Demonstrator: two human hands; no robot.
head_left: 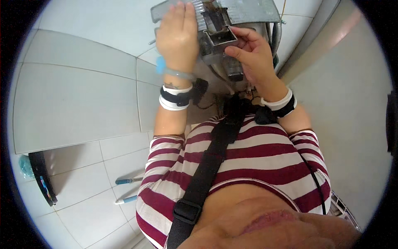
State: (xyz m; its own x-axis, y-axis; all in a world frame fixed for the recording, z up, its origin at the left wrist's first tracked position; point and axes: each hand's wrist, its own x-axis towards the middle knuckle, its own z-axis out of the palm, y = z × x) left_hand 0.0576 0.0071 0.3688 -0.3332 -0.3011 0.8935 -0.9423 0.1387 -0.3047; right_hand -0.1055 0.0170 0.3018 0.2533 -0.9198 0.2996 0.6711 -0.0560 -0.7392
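Observation:
At the top of the head view is a grey device with a translucent ridged panel (255,11). My left hand (177,37) rests on the left part of this panel, its fingers stretched out and its back toward me. In the middle of the device is a small grey, open-topped, box-shaped piece (224,45) with a dark inside. My right hand (253,52) grips its right side between thumb and fingers. Right behind the box stands a dark, clear-sided part (216,20). Whether the box is attached to the device I cannot tell.
Grey hoses (275,39) run down the device's right side. A smooth pale panel (344,103) stands close on the right. Left are a tiled wall (78,91) and two blue-handled tools (124,181). A black strap (203,178) crosses my striped shirt.

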